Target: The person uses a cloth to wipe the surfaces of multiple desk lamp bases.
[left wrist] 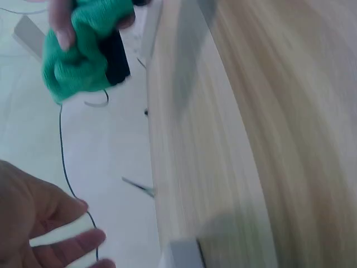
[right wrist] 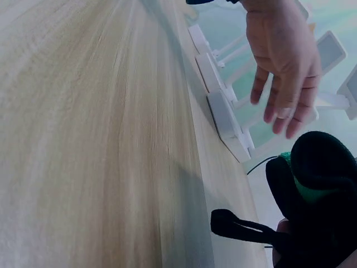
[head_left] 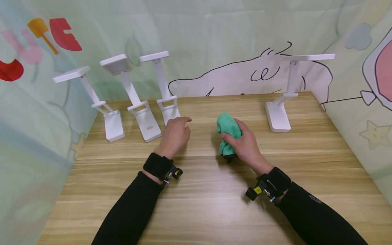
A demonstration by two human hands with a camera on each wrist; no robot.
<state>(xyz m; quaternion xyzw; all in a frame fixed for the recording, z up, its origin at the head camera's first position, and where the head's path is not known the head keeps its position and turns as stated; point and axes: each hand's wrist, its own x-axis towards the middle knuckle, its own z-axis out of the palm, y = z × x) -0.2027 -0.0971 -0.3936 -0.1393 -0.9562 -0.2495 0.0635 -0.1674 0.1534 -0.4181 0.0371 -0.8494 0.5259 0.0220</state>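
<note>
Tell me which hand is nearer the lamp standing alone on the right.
Right. The right hand, holding the green fabric, is left of that lamp; the left hand is farther off, near the three grouped lamps.

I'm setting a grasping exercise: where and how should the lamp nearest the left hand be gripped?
Probably by its white base, pinched across the long sides, coming from the front right: the base is a low, narrow block, a neighbouring lamp stands close on its left, and the jointed arm above might fold.
</note>
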